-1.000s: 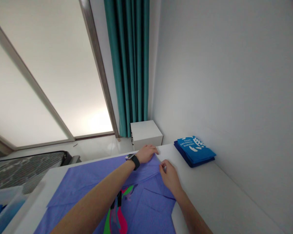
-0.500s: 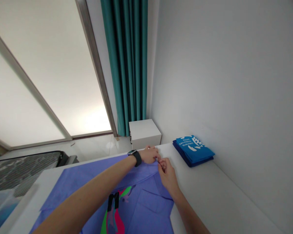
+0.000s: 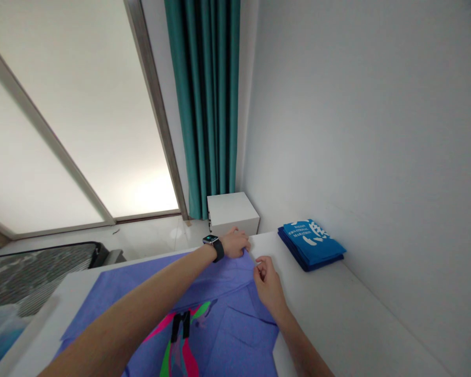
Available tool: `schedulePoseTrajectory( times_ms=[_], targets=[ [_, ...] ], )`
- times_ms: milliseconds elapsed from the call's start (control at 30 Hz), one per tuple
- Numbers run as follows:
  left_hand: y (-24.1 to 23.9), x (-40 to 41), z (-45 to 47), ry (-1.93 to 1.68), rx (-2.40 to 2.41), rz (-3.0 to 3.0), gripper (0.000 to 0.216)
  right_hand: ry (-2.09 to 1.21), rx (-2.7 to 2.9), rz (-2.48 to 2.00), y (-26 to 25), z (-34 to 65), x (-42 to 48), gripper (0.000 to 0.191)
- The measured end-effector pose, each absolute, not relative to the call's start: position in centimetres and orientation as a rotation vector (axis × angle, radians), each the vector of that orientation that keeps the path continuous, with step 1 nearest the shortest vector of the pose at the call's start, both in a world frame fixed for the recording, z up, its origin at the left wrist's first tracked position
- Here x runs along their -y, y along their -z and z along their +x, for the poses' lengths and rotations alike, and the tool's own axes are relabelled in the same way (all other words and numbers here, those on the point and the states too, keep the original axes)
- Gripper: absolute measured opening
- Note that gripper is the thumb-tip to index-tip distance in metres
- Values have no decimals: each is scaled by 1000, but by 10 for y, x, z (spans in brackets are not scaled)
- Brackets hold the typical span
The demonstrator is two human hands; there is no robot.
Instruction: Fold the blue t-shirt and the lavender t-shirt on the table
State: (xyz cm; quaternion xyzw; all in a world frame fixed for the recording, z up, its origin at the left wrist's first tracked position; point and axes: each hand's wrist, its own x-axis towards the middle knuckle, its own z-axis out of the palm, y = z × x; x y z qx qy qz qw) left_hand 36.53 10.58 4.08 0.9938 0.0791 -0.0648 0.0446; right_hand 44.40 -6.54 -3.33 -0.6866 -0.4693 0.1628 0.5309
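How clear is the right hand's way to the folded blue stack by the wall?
Probably yes. The right hand sits at the purple shirt's edge, and only bare white table lies between it and the folded blue stack. Nothing stands in that gap; the left hand is on the other side.

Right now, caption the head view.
Left hand and right hand grip a purple shirt spread on a white table near folded blue shirts.
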Motion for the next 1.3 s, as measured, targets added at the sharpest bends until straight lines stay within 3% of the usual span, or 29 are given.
schedulePoseTrajectory(
  times_ms=[167,733,967,1300],
  targets=[
    [-33,-119,366,141,-342,3129,15,-400,1146,-1655,38,445,65,23],
    [-2,-128,350,-263,-689,2975,23,-43,1491,-2245,26,438,74,32],
    [0,-117,321,-386,-888,2870,22,-107,1453,-2152,26,449,74,21],
    [24,-97,305,-524,-1033,2762,20,-270,1374,-2309,17,473,40,26]
  ],
)
